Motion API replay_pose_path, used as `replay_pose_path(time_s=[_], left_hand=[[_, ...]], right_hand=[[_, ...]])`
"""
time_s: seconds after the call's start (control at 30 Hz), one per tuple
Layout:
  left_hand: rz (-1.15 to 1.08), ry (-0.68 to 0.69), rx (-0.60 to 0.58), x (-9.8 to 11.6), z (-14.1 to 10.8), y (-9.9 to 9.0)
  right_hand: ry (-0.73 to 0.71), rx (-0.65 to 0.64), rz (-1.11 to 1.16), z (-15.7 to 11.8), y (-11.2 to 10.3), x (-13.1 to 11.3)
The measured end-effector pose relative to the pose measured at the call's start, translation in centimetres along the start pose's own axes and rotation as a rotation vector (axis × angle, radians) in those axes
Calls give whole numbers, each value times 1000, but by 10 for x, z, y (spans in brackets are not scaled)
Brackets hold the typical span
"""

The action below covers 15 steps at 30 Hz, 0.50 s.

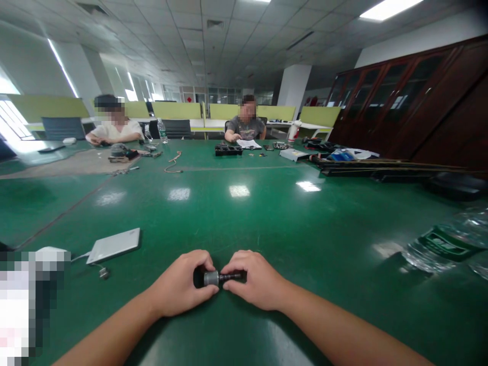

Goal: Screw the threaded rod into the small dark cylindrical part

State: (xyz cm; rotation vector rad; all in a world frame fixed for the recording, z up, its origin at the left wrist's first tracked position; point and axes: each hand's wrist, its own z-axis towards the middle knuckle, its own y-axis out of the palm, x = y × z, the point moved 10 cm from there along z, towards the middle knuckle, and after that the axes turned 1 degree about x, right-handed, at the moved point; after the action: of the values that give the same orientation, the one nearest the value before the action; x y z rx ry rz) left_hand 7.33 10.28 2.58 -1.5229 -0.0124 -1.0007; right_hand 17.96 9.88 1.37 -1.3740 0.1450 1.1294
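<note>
Forearms, pair, bare, reaching in over the bench. Left hand: thumb and forefinger curled round and clamped on the thick end of a cylindrical part. Right hand: fingertips pinched about the same part's thin end. The hands sit close, nearly tip to tip.

Part, one, low over the bench, between the hands: grey, dull-metallic drum with a black outer end; slim dark shaft, ringed or stepped, running toward the right hand; lying about level. Whether the shaft is separate, I cannot tell from where I stand.

Step in hand, as I judge it: a two-handed hold on the part. Next move would seem to call for a steady left grip and fine right fingertips.

Beyond the left hand, to its left: white slab, corded. Right of the right hand, well apart: clear bottle, green label. Far beyond both: black tray; two seated persons.
</note>
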Motion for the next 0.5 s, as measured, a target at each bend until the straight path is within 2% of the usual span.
replay_pose_path(time_s=[0.23,0.5], left_hand=[[-43,9,12,-9,1,2],[-66,38,27,-8,2,1]], right_hand=[[-36,10,-10,7,0,4],[-21,19,-64,1,-10,9]])
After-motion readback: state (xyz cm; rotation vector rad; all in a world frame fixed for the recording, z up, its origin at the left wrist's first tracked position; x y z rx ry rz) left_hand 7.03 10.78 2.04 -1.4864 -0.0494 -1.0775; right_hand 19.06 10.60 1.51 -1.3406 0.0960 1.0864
